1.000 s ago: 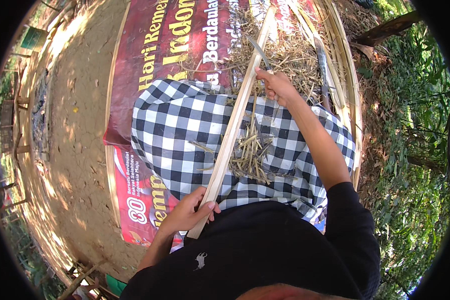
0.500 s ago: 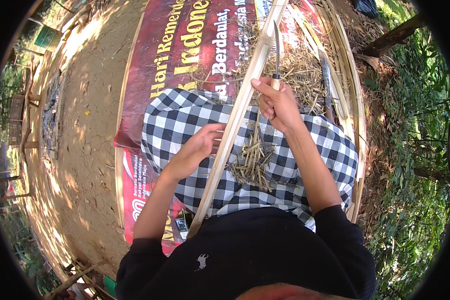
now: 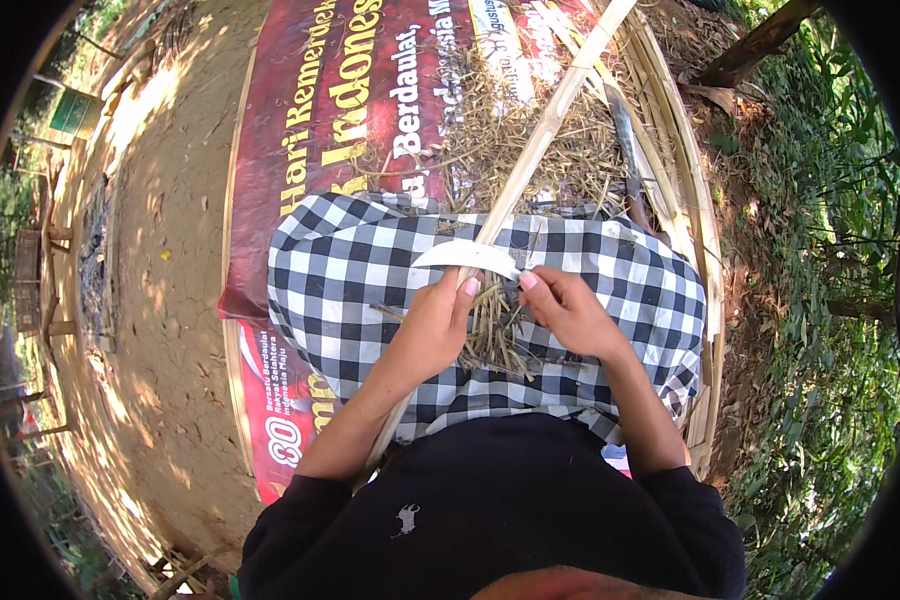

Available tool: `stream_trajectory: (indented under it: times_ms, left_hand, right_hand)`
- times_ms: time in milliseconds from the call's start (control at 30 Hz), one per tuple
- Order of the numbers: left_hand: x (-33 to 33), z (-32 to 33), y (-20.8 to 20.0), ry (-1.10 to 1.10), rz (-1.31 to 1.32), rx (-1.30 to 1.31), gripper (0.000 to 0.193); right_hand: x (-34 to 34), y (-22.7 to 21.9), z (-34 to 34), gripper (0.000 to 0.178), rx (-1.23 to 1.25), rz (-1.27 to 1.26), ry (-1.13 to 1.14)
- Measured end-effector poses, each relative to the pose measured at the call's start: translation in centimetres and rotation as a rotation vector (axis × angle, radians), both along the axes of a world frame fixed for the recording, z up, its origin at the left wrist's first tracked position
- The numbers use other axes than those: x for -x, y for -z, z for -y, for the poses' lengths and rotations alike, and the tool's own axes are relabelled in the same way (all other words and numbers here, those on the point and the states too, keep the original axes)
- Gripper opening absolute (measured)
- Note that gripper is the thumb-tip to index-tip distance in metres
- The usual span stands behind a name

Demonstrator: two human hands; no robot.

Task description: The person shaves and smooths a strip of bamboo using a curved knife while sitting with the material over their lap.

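A long pale strip of split bamboo (image 3: 535, 150) slants from beside my left arm, across my lap, to the far right. My left hand (image 3: 435, 315) is closed around it near the lap, thumb up. A knife with a curved, bright blade (image 3: 467, 254) lies crosswise over the strip, just beyond the left thumb. My right hand (image 3: 570, 315) grips the knife at its handle end, fingers curled; the handle is mostly hidden in it. Beneath the strip, wood shavings (image 3: 500, 345) are heaped on the black-and-white checkered cloth (image 3: 340, 250) over my legs.
Beyond my legs, a red printed banner (image 3: 300, 120) covers the seat, strewn with more shavings (image 3: 540, 150). A long dark blade (image 3: 625, 140) lies at the right among bamboo slats (image 3: 705, 260). Bare earth (image 3: 170, 330) is to the left, green plants (image 3: 830, 320) to the right.
My right hand has brought the knife down and nearer, turning its blade from pointing away to lying across the strip. My left hand has moved right and closed on the strip.
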State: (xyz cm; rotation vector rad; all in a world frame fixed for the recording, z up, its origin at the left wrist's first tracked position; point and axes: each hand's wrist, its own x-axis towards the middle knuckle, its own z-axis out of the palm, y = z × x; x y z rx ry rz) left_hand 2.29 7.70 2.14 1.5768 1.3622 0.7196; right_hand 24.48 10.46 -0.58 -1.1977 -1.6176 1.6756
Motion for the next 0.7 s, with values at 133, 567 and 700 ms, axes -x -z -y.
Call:
stream_trajectory:
  times_ms: [133,567,700]
  left_hand:
    - [-0.5,1.0,-0.6,-0.072,-0.156,0.078,0.03]
    - [-1.0,3.6,1.1,-0.158,-0.175,-0.09,0.02]
    - [-1.0,3.7,1.0,-0.192,-0.264,-0.138,0.027]
  right_hand:
    - [-0.7,0.5,-3.3,0.048,0.036,0.07,0.582]
    - [0.6,-1.9,-0.7,0.048,-0.222,0.278,-0.133]
    - [0.4,-0.2,-3.8,0.055,-0.155,0.308,0.309]
